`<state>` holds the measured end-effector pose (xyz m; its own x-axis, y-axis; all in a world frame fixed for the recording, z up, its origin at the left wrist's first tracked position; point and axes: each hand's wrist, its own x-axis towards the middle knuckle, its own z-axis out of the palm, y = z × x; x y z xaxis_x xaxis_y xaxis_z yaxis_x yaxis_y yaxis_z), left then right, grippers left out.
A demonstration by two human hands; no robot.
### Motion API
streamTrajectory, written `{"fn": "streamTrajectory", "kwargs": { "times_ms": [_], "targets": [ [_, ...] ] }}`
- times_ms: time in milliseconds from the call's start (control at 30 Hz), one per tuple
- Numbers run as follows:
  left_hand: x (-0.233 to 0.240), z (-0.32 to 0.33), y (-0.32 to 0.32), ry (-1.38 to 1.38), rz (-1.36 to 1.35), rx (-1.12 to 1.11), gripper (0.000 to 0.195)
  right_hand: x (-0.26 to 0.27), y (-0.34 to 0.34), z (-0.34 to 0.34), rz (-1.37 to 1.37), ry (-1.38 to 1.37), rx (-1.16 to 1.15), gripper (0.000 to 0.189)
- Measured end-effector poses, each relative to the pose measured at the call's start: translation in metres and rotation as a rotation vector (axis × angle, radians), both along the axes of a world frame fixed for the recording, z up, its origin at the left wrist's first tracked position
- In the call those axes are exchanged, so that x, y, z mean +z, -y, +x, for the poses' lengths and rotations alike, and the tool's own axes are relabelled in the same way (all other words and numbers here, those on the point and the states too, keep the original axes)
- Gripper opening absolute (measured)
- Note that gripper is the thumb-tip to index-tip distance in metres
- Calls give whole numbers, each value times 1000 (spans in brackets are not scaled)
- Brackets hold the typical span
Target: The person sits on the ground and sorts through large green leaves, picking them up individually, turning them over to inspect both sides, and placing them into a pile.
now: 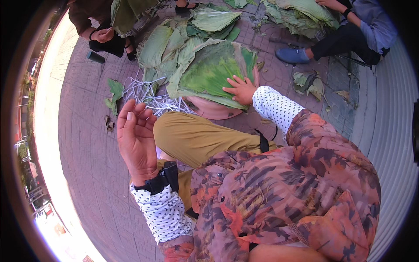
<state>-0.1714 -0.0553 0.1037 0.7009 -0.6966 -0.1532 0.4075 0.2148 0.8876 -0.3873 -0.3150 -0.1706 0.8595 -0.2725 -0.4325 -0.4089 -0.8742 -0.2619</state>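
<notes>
My left hand (137, 144) is raised palm up beside my bent knee, its fingers slightly curled and nothing in it; a black device is strapped at the wrist. With fingers spread, my right hand (242, 90) rests flat on the near right part of a large green leaf (209, 72). That leaf lies with paler, wilted leaves over a pink plastic basin (217, 109), whose near side shows below them. Left of the basin is a tangle of white plastic strips (157, 95) on the paving. More big leaves (160, 46) are piled behind and to the left.
A person (98, 32) is at the upper left, near a dark cylinder (96, 57) on the ground. Another person (353, 36) sits at the upper right, a hand on a leaf pile (299, 16). Leaf scraps (309, 83) lie on the paving; a ribbed metal surface (392, 131) borders the right side.
</notes>
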Motion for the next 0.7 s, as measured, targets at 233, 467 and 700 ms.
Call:
{"fn": "streamTrajectory", "kwargs": {
  "times_ms": [233,467,700],
  "targets": [
    [51,22,-54,176,7,93,35,2,51,-5,244,491,-421,43],
    [37,51,-54,137,7,175,29,33,80,-4,357,568,-778,38],
    [15,81,-4,24,57,116,27,72,75,84,679,620,-658,42]
  ]
}}
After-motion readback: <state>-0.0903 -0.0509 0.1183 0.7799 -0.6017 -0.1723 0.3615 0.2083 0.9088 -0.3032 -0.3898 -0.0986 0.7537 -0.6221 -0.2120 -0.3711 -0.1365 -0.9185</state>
